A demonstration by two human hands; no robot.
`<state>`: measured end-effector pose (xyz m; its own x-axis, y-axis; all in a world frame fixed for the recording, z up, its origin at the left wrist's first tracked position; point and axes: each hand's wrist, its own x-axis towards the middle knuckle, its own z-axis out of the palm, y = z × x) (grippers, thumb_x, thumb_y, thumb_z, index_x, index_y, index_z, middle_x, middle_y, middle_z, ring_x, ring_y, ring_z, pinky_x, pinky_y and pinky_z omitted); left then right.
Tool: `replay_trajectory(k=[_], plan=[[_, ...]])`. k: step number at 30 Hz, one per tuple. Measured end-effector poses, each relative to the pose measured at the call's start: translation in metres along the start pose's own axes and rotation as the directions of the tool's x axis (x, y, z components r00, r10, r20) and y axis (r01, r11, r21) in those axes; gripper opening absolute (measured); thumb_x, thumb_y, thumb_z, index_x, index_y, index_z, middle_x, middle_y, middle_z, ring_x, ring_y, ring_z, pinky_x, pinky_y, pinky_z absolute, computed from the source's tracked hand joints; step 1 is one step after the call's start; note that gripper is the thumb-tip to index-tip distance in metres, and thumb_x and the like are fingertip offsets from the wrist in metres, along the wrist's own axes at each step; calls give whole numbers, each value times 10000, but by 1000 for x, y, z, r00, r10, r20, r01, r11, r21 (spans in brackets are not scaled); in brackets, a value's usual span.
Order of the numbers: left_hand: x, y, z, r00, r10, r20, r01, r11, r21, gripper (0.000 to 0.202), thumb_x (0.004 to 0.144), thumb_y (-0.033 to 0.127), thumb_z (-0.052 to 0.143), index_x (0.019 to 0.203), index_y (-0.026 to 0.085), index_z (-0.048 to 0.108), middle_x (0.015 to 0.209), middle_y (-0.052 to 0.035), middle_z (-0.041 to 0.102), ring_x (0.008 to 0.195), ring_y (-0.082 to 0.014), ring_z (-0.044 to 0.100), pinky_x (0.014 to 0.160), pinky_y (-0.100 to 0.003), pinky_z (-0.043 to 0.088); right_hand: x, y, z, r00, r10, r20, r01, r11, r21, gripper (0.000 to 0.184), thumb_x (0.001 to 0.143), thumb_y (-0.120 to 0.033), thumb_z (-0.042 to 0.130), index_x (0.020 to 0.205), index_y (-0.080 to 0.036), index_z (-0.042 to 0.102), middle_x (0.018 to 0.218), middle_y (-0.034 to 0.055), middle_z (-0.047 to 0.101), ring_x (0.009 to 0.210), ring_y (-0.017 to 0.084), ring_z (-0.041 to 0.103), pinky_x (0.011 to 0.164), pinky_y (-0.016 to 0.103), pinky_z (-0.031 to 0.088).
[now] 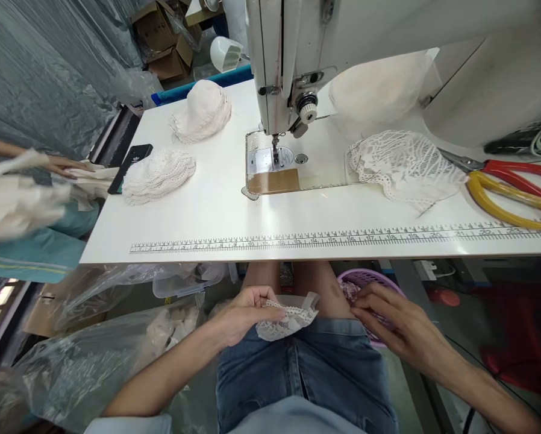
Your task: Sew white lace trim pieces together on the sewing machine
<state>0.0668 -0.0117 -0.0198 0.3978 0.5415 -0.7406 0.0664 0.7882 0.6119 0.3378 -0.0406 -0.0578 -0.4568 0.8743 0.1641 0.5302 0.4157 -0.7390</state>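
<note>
My left hand (pixel 246 313) is closed on a small white lace piece (pixel 285 320) held over my lap, below the table's front edge. My right hand (pixel 390 319) reaches down into a purple basket (pixel 365 278) beside my right thigh, fingers curled; what they hold, if anything, is hidden. On the white table (pixel 216 211) above sits a sewing machine (pixel 297 54) with its needle plate (pixel 270 160) bare.
Stacks of white lace pieces (pixel 159 175), (pixel 202 111) lie left of the machine, a loose lace heap (pixel 403 163) to its right. Red and yellow scissors (pixel 514 184) rest far right. A black phone (pixel 130 167) sits at the left edge. Another person's hand (pixel 65 166) holds fabric at left. Plastic bags (pixel 94 355) lie below.
</note>
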Motion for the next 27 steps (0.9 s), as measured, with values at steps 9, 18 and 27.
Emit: replay_trajectory(k=[9,18,27], plan=[[3,-4,16,1000,12,1,-12,998,-67,383,532,332,833,644,115,538,604,-11,631,557,-86,556,547,-185,377,41,-49,31,974,-214,72,221,968,-121,204,931,-144,379,839,-169,559,751,37,533,645,127,481,544,225,319],[5,-6,5,1000,-22,-12,22,999,-50,384,527,338,833,641,115,540,611,-19,637,569,-90,560,555,-188,377,-25,34,2,988,148,35,-118,893,-435,308,905,-147,305,918,-176,612,890,136,610,845,264,577,712,376,420],[-5,0,11,1000,8,18,-11,988,151,359,585,353,801,669,120,541,596,7,602,545,-70,511,523,-175,360,57,-31,10,818,54,572,-304,886,350,525,668,-526,692,1051,-182,587,962,58,600,871,217,559,695,279,433]])
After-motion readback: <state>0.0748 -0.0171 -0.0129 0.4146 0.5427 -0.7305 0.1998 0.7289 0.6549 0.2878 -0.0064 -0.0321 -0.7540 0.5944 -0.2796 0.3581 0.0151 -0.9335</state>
